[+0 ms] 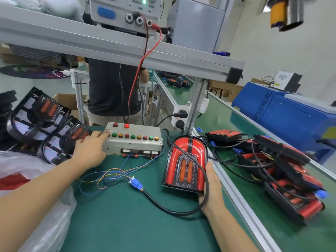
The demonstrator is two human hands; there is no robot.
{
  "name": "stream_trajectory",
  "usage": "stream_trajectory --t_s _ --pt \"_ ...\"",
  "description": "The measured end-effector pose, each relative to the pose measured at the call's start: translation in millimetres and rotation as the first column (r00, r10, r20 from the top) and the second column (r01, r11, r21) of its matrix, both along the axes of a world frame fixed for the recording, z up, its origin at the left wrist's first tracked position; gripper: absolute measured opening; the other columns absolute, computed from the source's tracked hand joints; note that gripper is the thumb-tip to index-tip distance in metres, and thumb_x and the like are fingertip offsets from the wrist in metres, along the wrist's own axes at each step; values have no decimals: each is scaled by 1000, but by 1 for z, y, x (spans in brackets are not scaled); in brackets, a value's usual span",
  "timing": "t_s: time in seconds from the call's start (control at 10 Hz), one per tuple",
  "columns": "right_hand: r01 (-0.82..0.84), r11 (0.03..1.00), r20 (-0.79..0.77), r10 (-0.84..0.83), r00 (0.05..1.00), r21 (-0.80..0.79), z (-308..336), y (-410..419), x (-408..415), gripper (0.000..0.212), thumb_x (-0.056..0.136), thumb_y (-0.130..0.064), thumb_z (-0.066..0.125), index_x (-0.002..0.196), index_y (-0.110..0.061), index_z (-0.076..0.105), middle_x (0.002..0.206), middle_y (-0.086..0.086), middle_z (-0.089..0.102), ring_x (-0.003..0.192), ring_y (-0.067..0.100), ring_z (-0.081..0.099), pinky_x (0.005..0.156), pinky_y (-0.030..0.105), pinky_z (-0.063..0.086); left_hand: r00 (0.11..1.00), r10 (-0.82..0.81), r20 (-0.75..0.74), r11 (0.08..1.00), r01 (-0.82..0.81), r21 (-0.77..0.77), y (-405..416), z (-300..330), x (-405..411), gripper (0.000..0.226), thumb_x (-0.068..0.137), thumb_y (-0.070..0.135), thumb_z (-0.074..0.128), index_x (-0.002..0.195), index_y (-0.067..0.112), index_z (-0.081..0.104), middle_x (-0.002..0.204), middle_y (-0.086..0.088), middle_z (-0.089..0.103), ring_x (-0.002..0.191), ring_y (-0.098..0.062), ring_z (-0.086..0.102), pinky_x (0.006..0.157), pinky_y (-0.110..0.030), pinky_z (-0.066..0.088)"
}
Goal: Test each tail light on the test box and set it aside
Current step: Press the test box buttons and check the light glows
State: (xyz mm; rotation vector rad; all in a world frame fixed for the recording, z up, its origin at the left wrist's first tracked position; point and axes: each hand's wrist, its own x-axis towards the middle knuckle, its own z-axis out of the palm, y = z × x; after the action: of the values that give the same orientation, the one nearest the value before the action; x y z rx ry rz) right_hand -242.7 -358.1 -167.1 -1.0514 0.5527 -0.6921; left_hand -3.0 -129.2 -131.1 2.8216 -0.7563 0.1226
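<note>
Fingers of the left hand [89,149] stretch forward, tips pressing the leftmost button on the grey test box [133,140]. Right hand [211,188] curls around the lower right edge of a red tail light [185,163], thumb on its side, propping it just right of the box. More tail lights [283,171] lie piled further right.

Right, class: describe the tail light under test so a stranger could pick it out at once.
Start at the grey test box on the green mat. Just right of it, the right hand holds a red tail light. Unlike the piled lights further right, its cable joins a blue connector.
</note>
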Motion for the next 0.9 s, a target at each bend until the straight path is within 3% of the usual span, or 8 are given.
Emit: stream_trajectory --t_s 0.2,0.3,0.4,0.5,0.7,0.8,0.9 --pt "35 996 17 -36 999 85 6 -11 1 31 99 -41 48 96 -22 73 98 10 75 86 25 74 63 37 60 1000 -5 13 1000 5 21 -1 1 6 68 86 8 48 148 28 29 147 -1 34 128 -25 43 105 -43 30" --pt "54 998 -11 -54 998 36 9 -15 2 32 100 -42 45 102 -22 70 104 12 74 94 28 72 83 49 57 999 -3 49 997 -1 82 -3 7 10 63 87 12 47 145 31 33 146 1 36 126 -22 46 104 -41 28" --pt "71 997 -26 -70 997 18 12 -16 3 35 101 -43 42 113 -20 65 108 12 73 101 30 70 94 55 51 997 -1 74 991 -9 136 -6 10 11 60 89 14 45 145 32 34 145 2 38 126 -20 46 105 -40 26" --pt "59 998 -35 -58 998 23 12 -17 5 35 100 -45 44 115 -20 64 108 11 73 102 31 69 94 57 50 996 -2 87 990 -11 142 -6 10 11 59 89 14 44 144 32 34 145 2 39 126 -19 47 105 -41 26" --pt "-6 993 -2 6 1000 120 11 -11 5 38 95 -46 51 117 -19 64 109 11 73 101 31 70 93 56 52 995 5 102 990 -19 136 -3 8 11 60 88 13 43 144 32 35 144 2 39 125 -19 47 105 -42 25" --pt "-26 997 -41 29 999 72 7 -8 3 33 97 -39 52 116 -14 64 115 15 70 106 34 67 90 50 54 994 9 112 990 -24 138 -5 6 9 59 88 15 45 143 32 36 145 3 39 127 -20 45 106 -42 25" --pt "-48 998 -124 43 991 -34 3 -14 1 42 99 -43 48 124 -11 61 123 13 66 111 29 64 89 40 54 982 56 179 990 -77 117 -8 12 5 60 87 21 49 145 31 34 148 1 34 134 -23 32 111 -45 19"
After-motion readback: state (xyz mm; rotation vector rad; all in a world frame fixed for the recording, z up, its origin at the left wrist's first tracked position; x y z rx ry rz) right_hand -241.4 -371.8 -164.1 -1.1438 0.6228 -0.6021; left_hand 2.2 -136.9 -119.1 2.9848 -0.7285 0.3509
